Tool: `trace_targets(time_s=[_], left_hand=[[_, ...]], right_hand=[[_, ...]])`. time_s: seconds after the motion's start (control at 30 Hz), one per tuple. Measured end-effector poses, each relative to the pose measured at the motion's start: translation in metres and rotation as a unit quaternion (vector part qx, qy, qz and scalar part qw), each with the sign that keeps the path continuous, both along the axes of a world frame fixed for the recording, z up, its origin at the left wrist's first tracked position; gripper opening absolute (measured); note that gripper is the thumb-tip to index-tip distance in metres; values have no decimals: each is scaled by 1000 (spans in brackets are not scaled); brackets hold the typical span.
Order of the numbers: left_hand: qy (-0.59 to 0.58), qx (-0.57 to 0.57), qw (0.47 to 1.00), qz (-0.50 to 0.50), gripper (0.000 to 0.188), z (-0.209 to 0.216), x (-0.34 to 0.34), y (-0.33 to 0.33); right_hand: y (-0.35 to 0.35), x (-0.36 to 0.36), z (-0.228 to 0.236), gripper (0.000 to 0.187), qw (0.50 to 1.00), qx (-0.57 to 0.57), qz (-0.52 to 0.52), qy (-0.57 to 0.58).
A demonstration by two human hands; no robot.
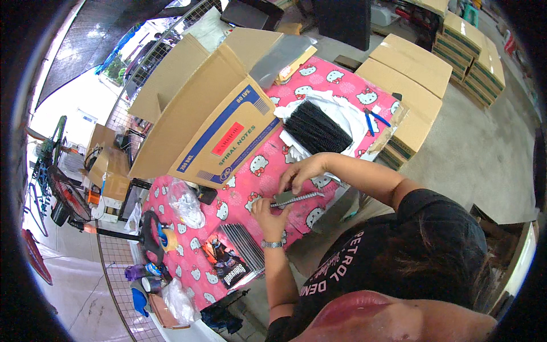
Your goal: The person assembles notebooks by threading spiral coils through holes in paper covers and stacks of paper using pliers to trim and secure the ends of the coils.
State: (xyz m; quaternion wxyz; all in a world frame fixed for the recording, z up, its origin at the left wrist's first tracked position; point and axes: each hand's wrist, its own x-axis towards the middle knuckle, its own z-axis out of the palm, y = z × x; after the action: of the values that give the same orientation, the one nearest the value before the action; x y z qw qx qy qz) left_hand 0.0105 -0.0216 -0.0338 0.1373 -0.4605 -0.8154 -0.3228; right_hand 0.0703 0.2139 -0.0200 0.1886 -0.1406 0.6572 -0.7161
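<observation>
My left hand, with a metal-band watch on its wrist, grips the near left end of a notebook. The notebook is seen nearly edge-on, and a pale strip with a row of small marks runs along its edge. My right hand is above its far side, fingers bent and pressed together. Whatever those fingers hold is too small or hidden to tell. Beyond the right hand, a bundle of black spiral binding coils lies on white wrapping. Stacked notebooks with an illustrated cover sit left of my left forearm.
A pink patterned cloth covers the table. An open cardboard box stands at its far left. Blue-handled pliers lie right of the coils. A tape roll and clear plastic bag are at left. Cartons stand beyond, far right.
</observation>
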Motion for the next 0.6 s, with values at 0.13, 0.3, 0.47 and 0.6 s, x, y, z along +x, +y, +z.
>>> trace_targets(time_s=[0.13, 0.3, 0.47, 0.6], left_hand=[[-17, 12, 1000, -2, 46, 3, 0, -4], [-71, 3, 997, 2, 46, 6, -9, -9], [-97, 7, 995, 19, 45, 1, -24, -22], [-130, -5, 991, 28, 42, 1, -26, -28]], right_hand=[[-2, -4, 0, 40, 994, -99, 30, -40], [0, -22, -7, 45, 999, 27, 43, 2], [-9, -24, -10, 38, 994, 95, 13, 50], [-20, -22, -8, 32, 994, -105, 1, -31]])
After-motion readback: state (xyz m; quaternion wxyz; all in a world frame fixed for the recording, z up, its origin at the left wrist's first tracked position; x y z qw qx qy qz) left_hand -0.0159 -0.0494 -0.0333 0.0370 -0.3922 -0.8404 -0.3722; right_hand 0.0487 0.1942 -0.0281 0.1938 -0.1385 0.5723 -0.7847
